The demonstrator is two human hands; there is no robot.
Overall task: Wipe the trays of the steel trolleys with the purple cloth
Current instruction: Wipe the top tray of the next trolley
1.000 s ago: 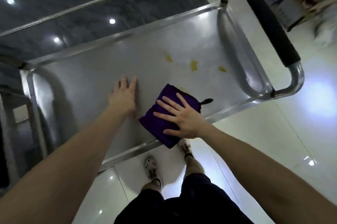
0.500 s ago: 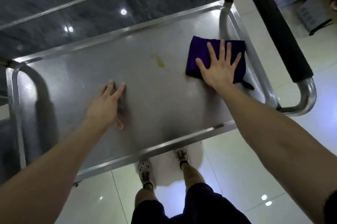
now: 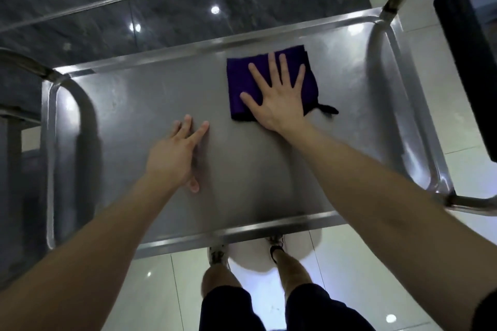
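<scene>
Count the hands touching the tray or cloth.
2. Left hand flat on the bare tray near its middle; right hand spread flat on the cloth by the far rim. Neither hidden.

The steel trolley's tray [image 3: 129,120] stands over pale floor tiles [image 3: 161,290]. A folded purple cloth [image 3: 242,80] lies near its far rim; the left hand [image 3: 172,158] rests mid-tray.

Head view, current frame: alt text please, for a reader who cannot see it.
A person's right hand presses a folded purple cloth flat on the far side of a steel trolley tray, fingers spread. The left hand rests flat on the bare steel nearer the middle. The trolley's black-gripped handle stands at the right.
</scene>
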